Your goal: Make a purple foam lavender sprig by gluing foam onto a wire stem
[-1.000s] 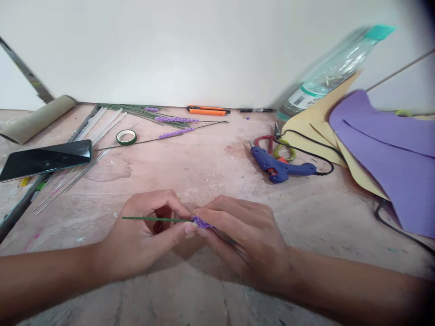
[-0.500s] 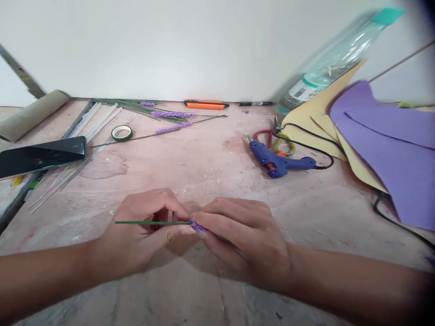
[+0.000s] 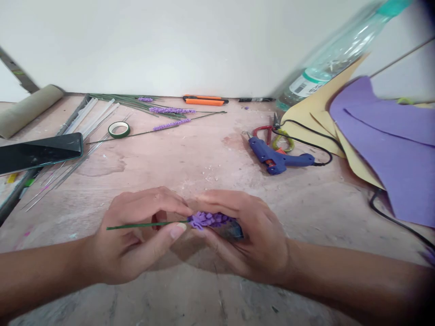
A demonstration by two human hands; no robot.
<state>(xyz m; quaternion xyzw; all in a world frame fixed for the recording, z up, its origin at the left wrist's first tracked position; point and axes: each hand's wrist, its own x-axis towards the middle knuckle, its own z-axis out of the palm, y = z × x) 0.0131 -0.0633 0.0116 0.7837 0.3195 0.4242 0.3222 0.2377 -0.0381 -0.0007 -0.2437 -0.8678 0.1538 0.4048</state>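
Note:
A purple artificial flower on a thin green stem lies level between my hands, its head a dense cluster of small curled petals. My left hand pinches the stem between thumb and fingers, just left of the petals. The bare end of the stem points left across that hand. My right hand is curled round the flower head, thumb below and fingers above, partly covering its right end. A small dark bluish patch shows under the right fingers; I cannot make out what it is.
A blue glue gun, scissors and a plastic bottle are at right, with purple foam sheet. At left lie green tape, wires and a phone. An orange cutter and finished purple stems are behind.
My right fingers have lifted and spread apart from the thumb, so much more of the purple flower head shows. The stem's left end has dipped slightly, and the view has shifted a little.

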